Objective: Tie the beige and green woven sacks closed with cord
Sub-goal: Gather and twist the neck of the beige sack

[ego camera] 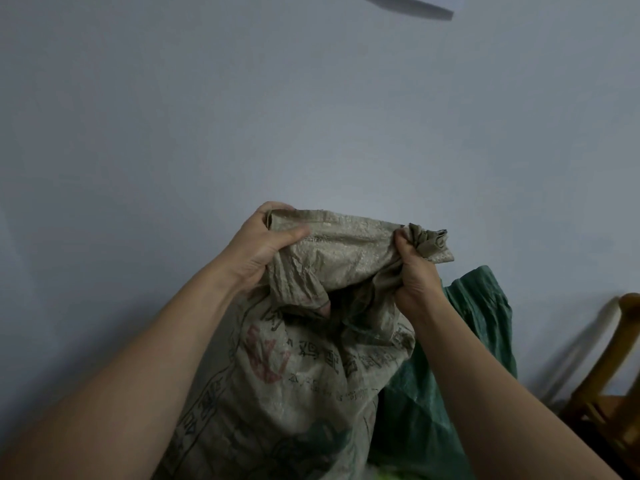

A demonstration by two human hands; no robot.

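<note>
From the head view: grips the left end of the beige sack's (294, 375) open top edge in the left hand (258, 251) — thumb pressed flat across the front of the hem, fingers curled round behind the cloth. Clenches the right end of that edge in the right hand (415, 275), fist closed tight, with a crumpled wad of the weave sticking out above and to the right of the knuckles. Holds the hem stretched roughly level between the two hands, raised above the sack's body, the fabric beneath sagging into deep folds at the middle. Has the sack upright, low and centre, between the two bare forearms; shows red and dark printing on its front, too creased to read. Sets it just in front and to the left of the green sack (478, 323) — overlapping it, seemingly touching along the right side. Backs onto a plain pale wall (311, 116). Catches part of some wooden furniture (627, 313) at the far right edge, near the green sack but apart from it
</note>
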